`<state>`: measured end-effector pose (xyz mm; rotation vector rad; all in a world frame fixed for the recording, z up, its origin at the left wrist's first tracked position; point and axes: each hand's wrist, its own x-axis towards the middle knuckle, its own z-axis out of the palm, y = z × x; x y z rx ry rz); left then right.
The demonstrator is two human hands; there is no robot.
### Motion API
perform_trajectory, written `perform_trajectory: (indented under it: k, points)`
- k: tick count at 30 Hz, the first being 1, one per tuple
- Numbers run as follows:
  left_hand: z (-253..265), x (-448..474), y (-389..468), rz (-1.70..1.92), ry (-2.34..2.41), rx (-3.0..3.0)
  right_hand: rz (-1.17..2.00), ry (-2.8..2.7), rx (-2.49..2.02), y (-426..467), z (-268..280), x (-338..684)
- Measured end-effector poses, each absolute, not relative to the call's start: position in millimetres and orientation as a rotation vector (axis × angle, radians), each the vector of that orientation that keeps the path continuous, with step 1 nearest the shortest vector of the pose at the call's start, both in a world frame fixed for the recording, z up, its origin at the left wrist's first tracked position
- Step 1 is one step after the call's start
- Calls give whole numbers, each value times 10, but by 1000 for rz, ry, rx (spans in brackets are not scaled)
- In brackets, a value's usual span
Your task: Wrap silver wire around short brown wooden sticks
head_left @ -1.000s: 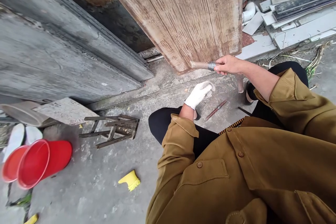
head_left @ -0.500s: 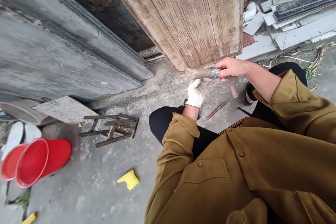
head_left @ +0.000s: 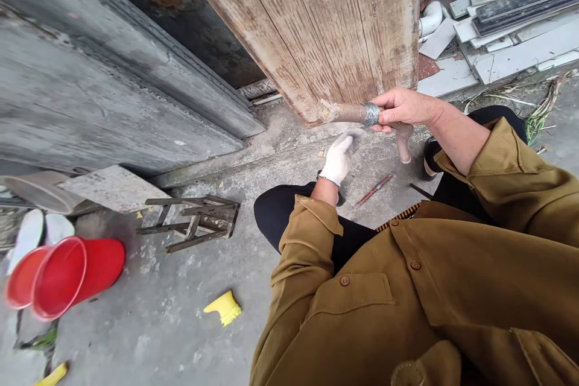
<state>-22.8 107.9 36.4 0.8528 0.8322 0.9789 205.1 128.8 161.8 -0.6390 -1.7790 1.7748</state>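
Observation:
My right hand (head_left: 404, 107), bare, is closed round a crooked wooden stick (head_left: 346, 113). Beside its fingers, a band of silver wire (head_left: 371, 114) is wound tightly about the wood. The stick's pale, rough end points left, while its other end bends down past my palm. My left hand (head_left: 340, 157) wears a white glove with grey fingers. It is below the stick and apart from it, with its fingers stretched out, somewhat blurred, and nothing visible in them. On the concrete between my knees lies a thin reddish tool (head_left: 373, 190), its kind unclear.
A worn plank panel (head_left: 335, 30) leans ahead of me. Stacked boards and tiles (head_left: 520, 42) lie at the right. To the left are a small wooden stool frame (head_left: 194, 223), red buckets (head_left: 97, 268) and a yellow boot-shaped piece (head_left: 225, 307) on the ground.
The stick has risen a little in my right hand. My left hand has dropped away from beneath it, leaving a gap between glove and wood.

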Motion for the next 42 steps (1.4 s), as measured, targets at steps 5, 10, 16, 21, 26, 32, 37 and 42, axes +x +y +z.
perform_trajectory:
  k: [5,10,16,21,26,32,37,42]
  points:
    - [378,-61,886,757,755,831,1725,-1690,-682,1303,1680,2108]
    - [466,-98,877,738,769,791,1665,-1604,-766,1340,1695,2181]
    - [469,-141,858,802,805,664,1614,-1564,-805,1383,1663,2252]
    - [441,-171,841,831,850,648,1587,-1566,-895,1388,1654,2284]
    - [439,-173,883,865,865,650,1609,-1587,-896,1367,1650,2246]
    - [480,-152,881,843,866,617,1602,-1567,-853,1381,1645,2255]
    - [543,-180,813,847,831,615,1547,-1511,-871,1452,1602,2313]
    - [496,-258,787,826,650,724,1524,-1469,-923,1480,1567,2316]
